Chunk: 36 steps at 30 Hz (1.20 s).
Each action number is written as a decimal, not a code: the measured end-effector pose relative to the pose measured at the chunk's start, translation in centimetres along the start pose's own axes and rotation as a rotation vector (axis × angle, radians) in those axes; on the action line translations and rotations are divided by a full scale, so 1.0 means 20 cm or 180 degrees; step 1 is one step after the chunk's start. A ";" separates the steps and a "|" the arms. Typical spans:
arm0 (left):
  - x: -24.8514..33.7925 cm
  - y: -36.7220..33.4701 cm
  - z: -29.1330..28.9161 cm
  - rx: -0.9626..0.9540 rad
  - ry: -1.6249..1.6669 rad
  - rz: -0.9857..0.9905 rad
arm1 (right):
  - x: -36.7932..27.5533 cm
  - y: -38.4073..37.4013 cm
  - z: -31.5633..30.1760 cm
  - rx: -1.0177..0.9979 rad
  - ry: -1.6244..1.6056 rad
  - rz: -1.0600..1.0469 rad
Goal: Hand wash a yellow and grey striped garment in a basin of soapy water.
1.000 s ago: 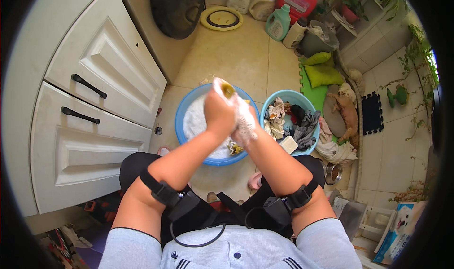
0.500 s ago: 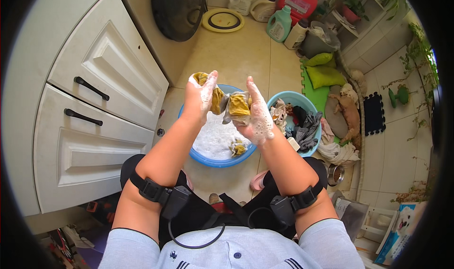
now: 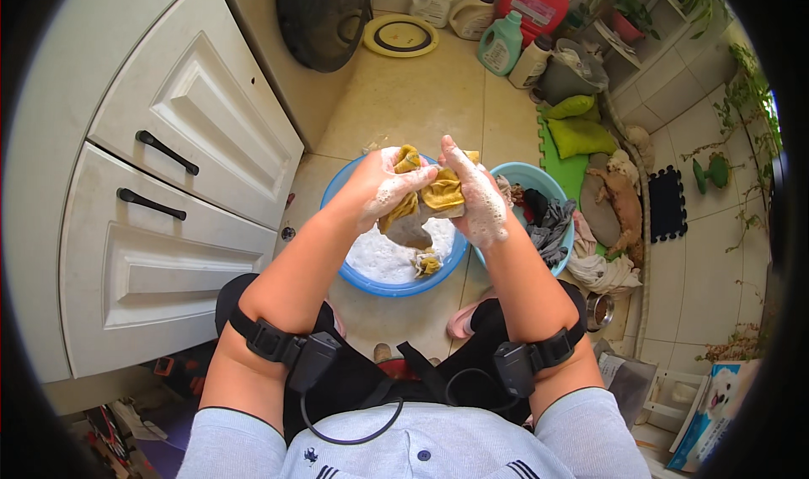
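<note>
Both my hands are covered in white suds and hold a wet, sock-like yellow and grey cloth (image 3: 442, 194) between them. My left hand (image 3: 383, 191) is closed on its left part, thumb reaching across toward the right. My right hand (image 3: 482, 199) grips the right part, with its thumb and fingers partly extended. A grey end of the cloth hangs below the hands, over a round blue basin (image 3: 396, 290). White foam (image 3: 379, 256) covers the water in the basin. A second yellow and white cloth (image 3: 428, 264) lies in the foam near the basin's front right.
A light-blue tub (image 3: 566, 194) of dark and pale clothes stands right beside the basin. White cabinets (image 3: 198, 201) line the left. Several detergent bottles (image 3: 501, 42) and a yellow collapsed basin (image 3: 400, 37) sit at the back. On the right a plush toy (image 3: 622, 201) lies on a green mat.
My hands have come closer together, the left one moving right and slightly down. The cloth, stretched between them before, is now bunched, with its grey end hanging down.
</note>
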<state>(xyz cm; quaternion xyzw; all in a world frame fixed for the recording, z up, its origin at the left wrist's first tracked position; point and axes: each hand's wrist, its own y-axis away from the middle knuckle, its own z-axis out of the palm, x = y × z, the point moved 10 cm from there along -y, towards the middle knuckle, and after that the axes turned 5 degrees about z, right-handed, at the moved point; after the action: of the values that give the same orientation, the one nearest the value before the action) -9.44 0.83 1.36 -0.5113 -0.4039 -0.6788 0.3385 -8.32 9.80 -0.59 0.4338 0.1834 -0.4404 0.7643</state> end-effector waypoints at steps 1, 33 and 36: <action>0.00 -0.01 -0.01 0.0101 0.0234 0.0090 | -0.02 0.02 0.01 -0.0006 0.0001 0.0007; 0.16 0.02 -0.13 0.0652 -0.0264 0.0414 | -0.04 -0.01 0.06 0.0018 0.2170 -0.0660; 0.06 0.06 -0.15 0.0312 -0.1180 -0.0440 | -0.05 -0.01 0.06 -0.0021 0.1967 -0.0685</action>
<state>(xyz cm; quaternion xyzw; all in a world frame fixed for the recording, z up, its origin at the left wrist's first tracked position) -9.87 -2.39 2.29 -0.5815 -0.5260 -0.5742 0.2354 -9.06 9.19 0.64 0.5225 0.4530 -0.3655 0.6230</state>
